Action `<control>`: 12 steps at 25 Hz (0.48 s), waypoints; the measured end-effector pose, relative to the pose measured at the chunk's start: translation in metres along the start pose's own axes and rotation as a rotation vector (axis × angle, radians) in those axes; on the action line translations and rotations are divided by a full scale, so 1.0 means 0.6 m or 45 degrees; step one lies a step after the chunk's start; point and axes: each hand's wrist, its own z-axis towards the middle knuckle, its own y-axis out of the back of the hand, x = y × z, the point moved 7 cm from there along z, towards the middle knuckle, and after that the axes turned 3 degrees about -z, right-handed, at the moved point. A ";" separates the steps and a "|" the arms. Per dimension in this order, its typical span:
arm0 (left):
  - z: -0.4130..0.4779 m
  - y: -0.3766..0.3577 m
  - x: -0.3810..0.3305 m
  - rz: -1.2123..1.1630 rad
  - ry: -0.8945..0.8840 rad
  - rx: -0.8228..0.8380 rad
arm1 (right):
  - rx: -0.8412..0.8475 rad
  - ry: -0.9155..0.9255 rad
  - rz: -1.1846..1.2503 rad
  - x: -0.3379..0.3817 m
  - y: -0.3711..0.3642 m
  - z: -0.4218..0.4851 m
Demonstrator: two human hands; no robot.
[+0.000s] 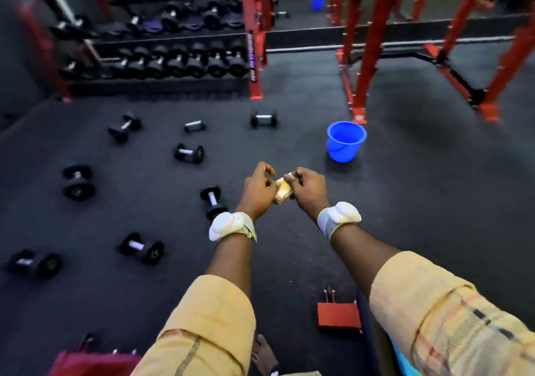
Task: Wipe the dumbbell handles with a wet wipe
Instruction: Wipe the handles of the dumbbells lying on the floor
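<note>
Evidently early: I see left hand (257, 191) and right hand (307, 188) each with a pinching grip on the folded wipe (282, 191); dumbbells (212, 201) lie scattered on the floor (405, 202), near and left, none touched yet.

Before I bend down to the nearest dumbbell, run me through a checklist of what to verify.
1. Wipe held: ok, left hand and right hand both pinch it.
2. Wipe opened out: not ok, it is bunched.
3. Wipe wet: cannot tell.
4. Nearest dumbbell handle bare: ok, nothing covers it on the floor.
5. Blue bucket upright: ok, standing apart from that dumbbell.
</note>
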 end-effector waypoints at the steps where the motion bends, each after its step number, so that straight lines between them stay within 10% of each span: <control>1: 0.001 0.032 0.017 0.005 0.010 -0.057 | 0.048 0.025 0.032 0.021 -0.032 0.007; 12: 0.139 0.237 0.113 0.106 0.019 -0.242 | 0.229 0.086 0.074 0.138 -0.253 0.159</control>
